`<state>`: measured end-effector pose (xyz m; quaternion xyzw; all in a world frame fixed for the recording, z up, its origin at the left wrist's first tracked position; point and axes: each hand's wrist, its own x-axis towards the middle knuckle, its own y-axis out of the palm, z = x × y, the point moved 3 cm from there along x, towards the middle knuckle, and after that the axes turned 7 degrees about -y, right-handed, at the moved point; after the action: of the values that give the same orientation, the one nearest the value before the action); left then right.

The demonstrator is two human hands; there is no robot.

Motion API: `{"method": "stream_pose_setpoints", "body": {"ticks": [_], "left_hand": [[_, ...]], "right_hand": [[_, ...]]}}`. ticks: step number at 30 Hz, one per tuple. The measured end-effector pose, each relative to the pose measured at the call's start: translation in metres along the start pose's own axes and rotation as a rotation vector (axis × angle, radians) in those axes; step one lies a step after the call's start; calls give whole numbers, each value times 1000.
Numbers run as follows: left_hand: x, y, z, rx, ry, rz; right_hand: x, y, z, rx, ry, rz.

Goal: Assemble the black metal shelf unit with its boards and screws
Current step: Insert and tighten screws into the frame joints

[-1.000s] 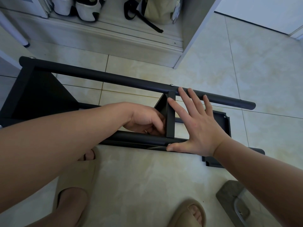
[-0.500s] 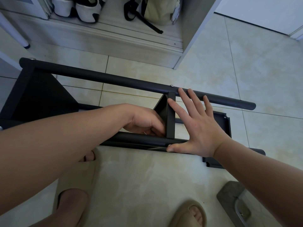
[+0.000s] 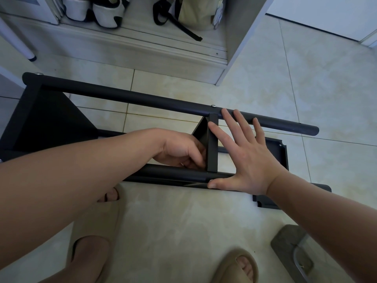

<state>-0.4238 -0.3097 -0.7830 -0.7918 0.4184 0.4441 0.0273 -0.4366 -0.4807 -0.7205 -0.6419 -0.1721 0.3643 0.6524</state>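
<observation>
- While the black shelf frame [image 3: 51, 127] lies on its side on the tiled floor [image 3: 183, 221], both hands work at its middle board [image 3: 213, 148].
- That board stands on edge between the far tube [image 3: 155, 102] and the near tube [image 3: 169, 172], touching both.
- The right hand [image 3: 246, 158] is spread wide and flat just right of the board. Its straight fingers [image 3: 225, 113] reach onto the far tube and its thumb [image 3: 214, 183] presses the near tube.
- The left hand [image 3: 181, 150] sits between the two tubes on the board's left side. Its fingers are curled in against the board's lower corner, and I cannot tell whether they pinch anything.
- A small silver screw head [image 3: 213, 106] shows on the far tube, right above the board.
- A loose board [image 3: 282, 154] lies flat on the floor under the frame's right end, partly hidden by the right wrist.
- Two tan slippers [image 3: 238, 264] are on the feet near the bottom edge.
- White shoes [image 3: 106, 11] and a beige bag [image 3: 193, 13] sit in the cabinet beyond the frame.
</observation>
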Motion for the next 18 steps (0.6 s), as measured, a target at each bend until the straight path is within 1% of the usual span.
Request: {"method": "stream_pose_setpoints", "body": {"ticks": [5, 11, 14, 18], "left_hand": [[1, 1, 1, -33, -24, 30], [3, 0, 3, 38, -37, 11], [4, -2, 4, 19, -31, -16], [4, -2, 4, -17, -16, -9]], "right_hand": [[0, 1, 1, -2, -2, 7], [0, 0, 0, -7, -4, 8], [0, 1, -1, -8, -2, 5], [0, 1, -1, -4, -6, -3]]}}
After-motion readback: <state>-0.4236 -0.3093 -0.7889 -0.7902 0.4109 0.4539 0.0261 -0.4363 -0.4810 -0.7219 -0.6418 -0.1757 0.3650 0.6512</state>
